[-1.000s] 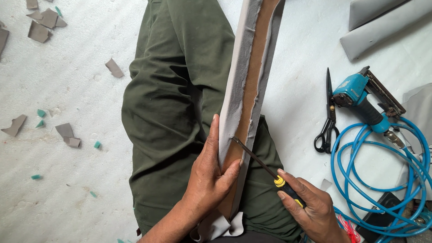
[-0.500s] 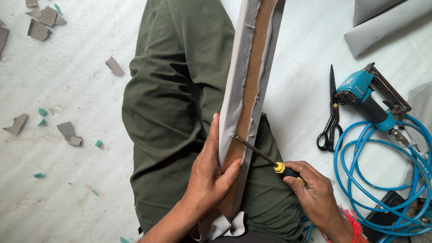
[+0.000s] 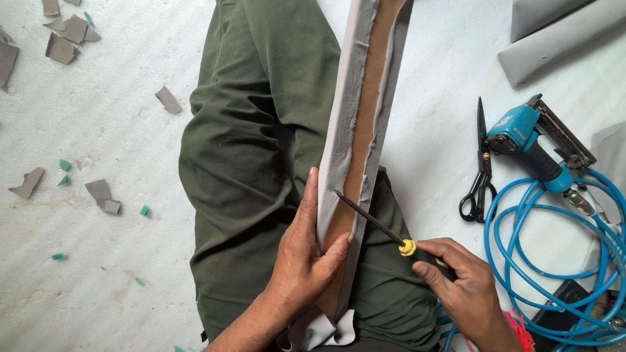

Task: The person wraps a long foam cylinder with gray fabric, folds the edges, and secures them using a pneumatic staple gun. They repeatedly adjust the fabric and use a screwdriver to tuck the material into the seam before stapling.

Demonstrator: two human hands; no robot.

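Your left hand (image 3: pixel 303 257) grips the fabric-wrapped panel (image 3: pixel 362 130); your right hand (image 3: pixel 460 283) clenches a screwdriver (image 3: pixel 385 231), tip seemingly touching the fabric edge.

Single head-worn view, looking steeply down from close above the wearer's lap. Both hands enter from the bottom edge: left hand (image 3: pixel 301 257) at lower centre, right hand (image 3: pixel 464 287) at lower right. A panel (image 3: pixel 365 124) runs from bottom centre to the top edge; white floor (image 3: pixel 98 130) fills both sides.
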